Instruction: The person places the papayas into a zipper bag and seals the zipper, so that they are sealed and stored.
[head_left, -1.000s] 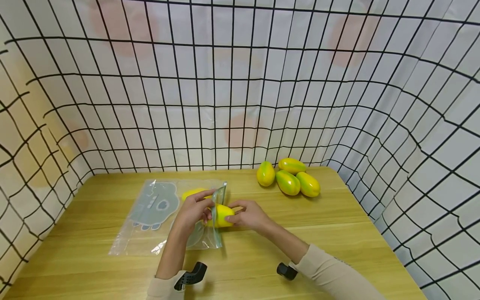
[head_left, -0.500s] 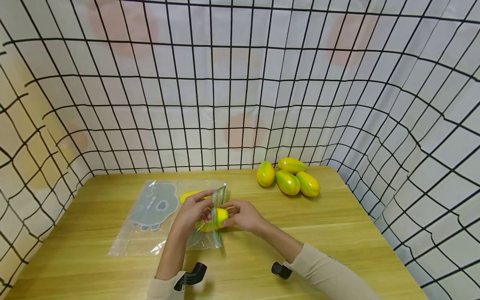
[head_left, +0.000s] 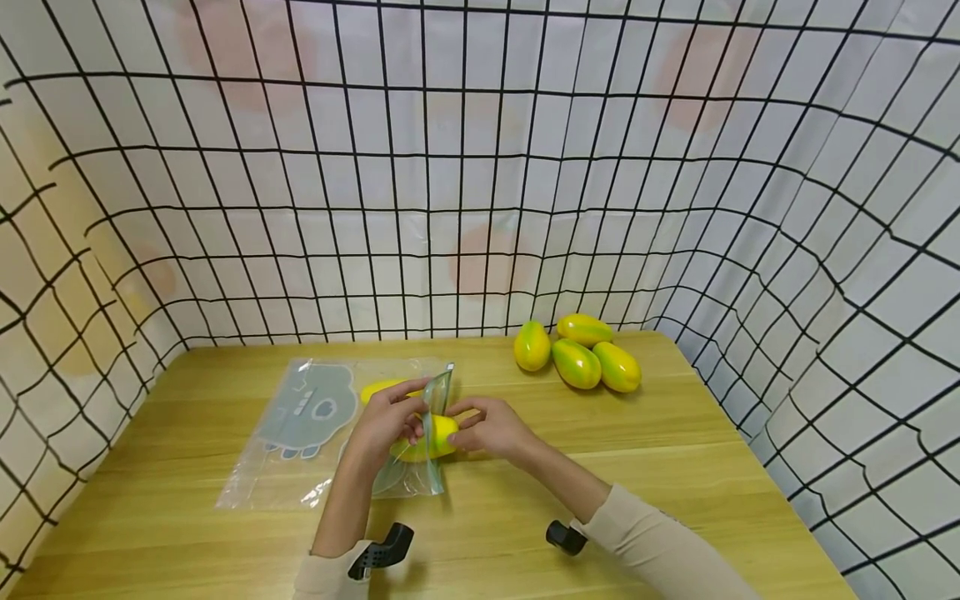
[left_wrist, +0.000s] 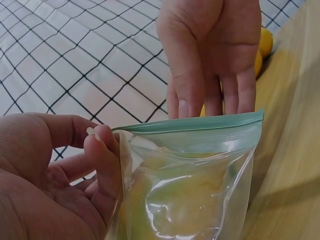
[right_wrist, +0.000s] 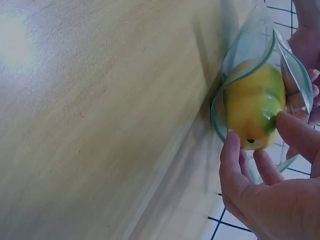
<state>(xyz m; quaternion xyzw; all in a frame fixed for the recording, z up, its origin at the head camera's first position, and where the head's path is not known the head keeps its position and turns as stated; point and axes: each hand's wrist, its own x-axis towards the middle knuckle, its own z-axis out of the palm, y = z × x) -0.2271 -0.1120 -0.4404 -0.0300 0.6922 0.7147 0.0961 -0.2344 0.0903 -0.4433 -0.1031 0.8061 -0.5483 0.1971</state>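
A clear zip bag with a grey cartoon print lies on the table, its mouth facing right. My left hand pinches the bag's green-edged rim, holding the mouth apart. Partway through that mouth is a yellow-green papaya, lying lengthwise. The fingertips and thumb of my right hand grip its outer end, where a small dark spot shows. Farther inside the bag, a second yellow papaya is partly hidden by my left hand.
Several more papayas lie grouped at the back right of the wooden table. Black grid mesh over a pale sheet surrounds the table's back and sides.
The papaya has gone left, deeper into the bag mouth, and my right hand has moved left with it. My left hand and the papayas at the back stay where they were.
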